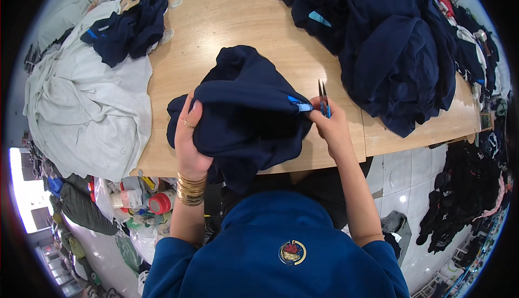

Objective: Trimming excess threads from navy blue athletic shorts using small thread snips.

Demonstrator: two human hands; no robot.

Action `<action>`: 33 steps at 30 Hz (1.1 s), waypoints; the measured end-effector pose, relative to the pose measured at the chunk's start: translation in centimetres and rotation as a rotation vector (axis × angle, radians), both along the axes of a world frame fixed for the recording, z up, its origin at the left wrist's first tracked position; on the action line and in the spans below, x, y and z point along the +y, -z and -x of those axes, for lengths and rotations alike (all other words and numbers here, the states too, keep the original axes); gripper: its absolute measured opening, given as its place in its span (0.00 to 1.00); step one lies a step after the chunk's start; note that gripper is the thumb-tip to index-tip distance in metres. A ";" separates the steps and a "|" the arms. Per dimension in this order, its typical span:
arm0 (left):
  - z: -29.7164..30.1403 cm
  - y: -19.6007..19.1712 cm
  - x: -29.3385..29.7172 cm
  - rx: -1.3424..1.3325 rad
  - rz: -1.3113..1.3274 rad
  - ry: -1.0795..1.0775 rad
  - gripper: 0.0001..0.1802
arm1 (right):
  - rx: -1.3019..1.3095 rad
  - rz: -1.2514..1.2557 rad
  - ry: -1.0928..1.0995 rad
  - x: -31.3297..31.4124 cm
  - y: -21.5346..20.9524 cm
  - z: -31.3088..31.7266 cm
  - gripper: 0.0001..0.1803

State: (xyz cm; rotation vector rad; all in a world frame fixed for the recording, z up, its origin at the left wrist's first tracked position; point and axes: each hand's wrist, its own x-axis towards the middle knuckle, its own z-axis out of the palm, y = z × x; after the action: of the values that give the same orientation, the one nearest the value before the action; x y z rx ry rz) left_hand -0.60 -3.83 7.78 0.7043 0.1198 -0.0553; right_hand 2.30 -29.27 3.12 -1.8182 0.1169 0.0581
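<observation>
A navy blue garment (pixel 243 92) is held up above the wooden table's front edge, its opening spread toward me. My left hand (pixel 192 130) grips its left side, thumb outside and the other fingers mostly hidden by the cloth. At the right end of the opening, my right hand (pixel 331 122) pinches the edge beside a small blue-and-white label (pixel 301 105). The same hand also holds small thread snips (pixel 324 100), with dark pointed blades directed away from me and a blue part near the fingers.
A large pile of navy garments (pixel 400 65) covers the table's right side. On the left lie light grey cloth (pixel 92 114) and a smaller navy garment (pixel 135 27). Below the table's left edge are bags and a red-lidded container (pixel 160 203); dark clothes (pixel 451 190) lie at the right.
</observation>
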 end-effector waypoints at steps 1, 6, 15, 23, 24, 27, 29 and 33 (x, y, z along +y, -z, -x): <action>0.0 -0.2 0.0 -0.017 -0.134 -0.041 0.15 | 0.175 -0.165 -0.017 -0.1 0.1 0.2 0.14; 0.5 4.1 4.6 0.109 -1.047 -0.042 0.16 | -0.192 0.093 0.009 -0.2 2.5 1.4 0.18; -1.0 2.8 1.6 -0.377 -1.755 -0.180 0.16 | -0.196 0.174 -0.006 0.9 3.6 -0.8 0.11; -3.4 4.8 2.9 -0.472 -1.542 0.134 0.08 | 0.310 -0.328 -0.067 -0.4 0.4 -1.4 0.11; -3.0 4.3 3.2 -0.468 -1.537 0.135 0.08 | 0.314 -0.324 -0.066 -0.8 -0.4 -1.1 0.11; -2.2 2.0 2.4 -0.157 -0.725 0.182 0.11 | 0.161 -0.238 -0.009 -1.2 -0.7 -1.2 0.09; -2.2 2.0 2.0 -0.165 -0.734 0.153 0.11 | 0.029 -0.134 0.002 -0.3 -0.9 -0.8 0.10; -2.2 2.1 1.5 -0.197 -0.764 0.139 0.10 | -0.009 -0.238 -0.209 2.2 -1.1 -0.5 0.15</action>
State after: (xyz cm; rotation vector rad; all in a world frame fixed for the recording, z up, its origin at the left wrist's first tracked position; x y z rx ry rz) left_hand 1.59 -2.30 5.68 1.4758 -0.1072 -0.0734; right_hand 2.81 -27.07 4.24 -1.5866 -0.0839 0.2032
